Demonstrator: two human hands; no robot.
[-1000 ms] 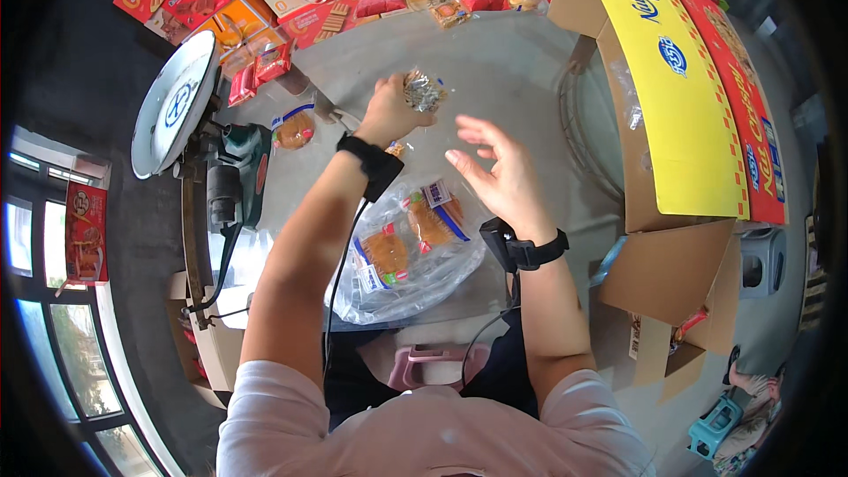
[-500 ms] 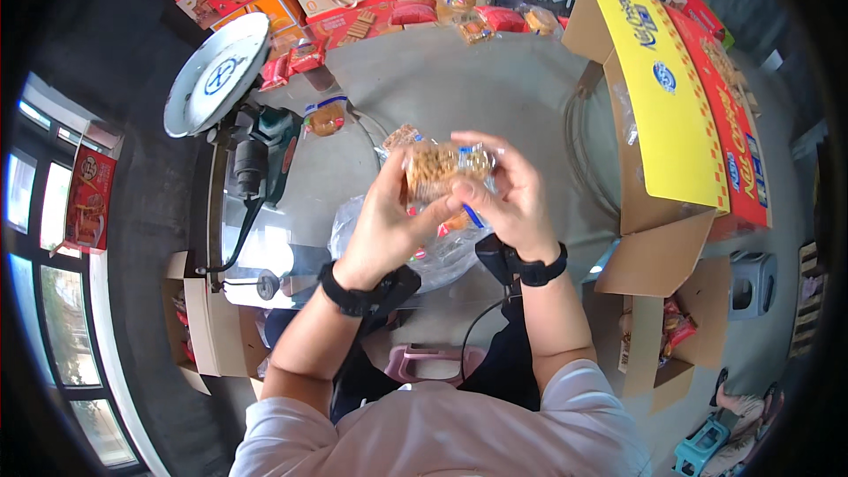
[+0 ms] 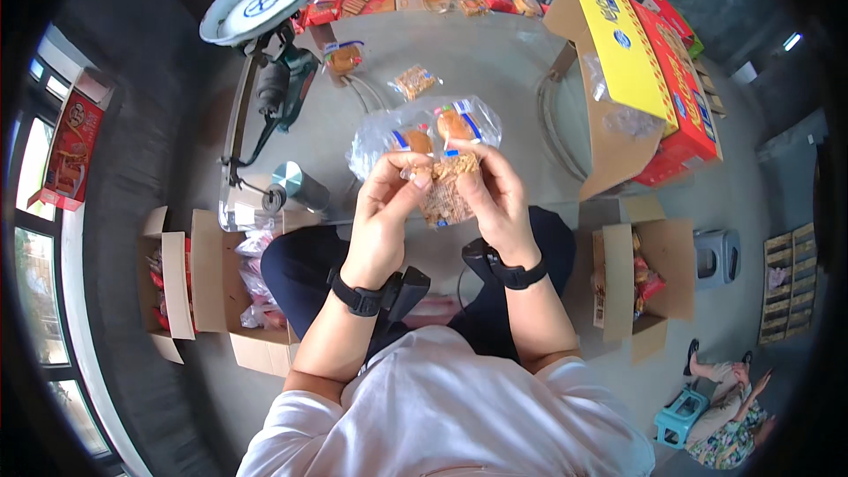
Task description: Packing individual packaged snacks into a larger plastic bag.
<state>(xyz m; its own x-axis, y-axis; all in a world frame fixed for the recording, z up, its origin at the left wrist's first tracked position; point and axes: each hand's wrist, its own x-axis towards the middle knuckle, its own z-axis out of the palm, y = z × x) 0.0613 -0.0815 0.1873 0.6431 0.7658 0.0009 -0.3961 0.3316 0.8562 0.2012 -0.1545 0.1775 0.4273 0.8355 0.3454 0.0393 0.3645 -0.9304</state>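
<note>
My left hand [image 3: 386,212] and my right hand [image 3: 496,208] hold a clear-wrapped nut crisp [image 3: 447,201] between them, thumbs towards me and fingertips near its upper edge. Both hands are closed on it. Just beyond my fingers, a clear plastic bag [image 3: 369,137] lies on the glass table. Two wrapped round buns, a left bun [image 3: 415,141] and a right bun [image 3: 457,125], show at the bag; whether they are inside or on top I cannot tell. Farther off, another wrapped nut crisp [image 3: 415,81] lies flat on the table [image 3: 495,62].
At the table's left stands a scale with a white pan [image 3: 261,4], near a wrapped bun [image 3: 343,56] and a metal cylinder [image 3: 299,185]. A large yellow-red carton [image 3: 623,53] borders the right. Open cartons stand on both sides; a person [image 3: 729,415] sits far right.
My view has shifted, bringing the bag and its buns into sight beyond my hands. The nut crisp stays in both hands, now turned so it hangs below my fingertips.
</note>
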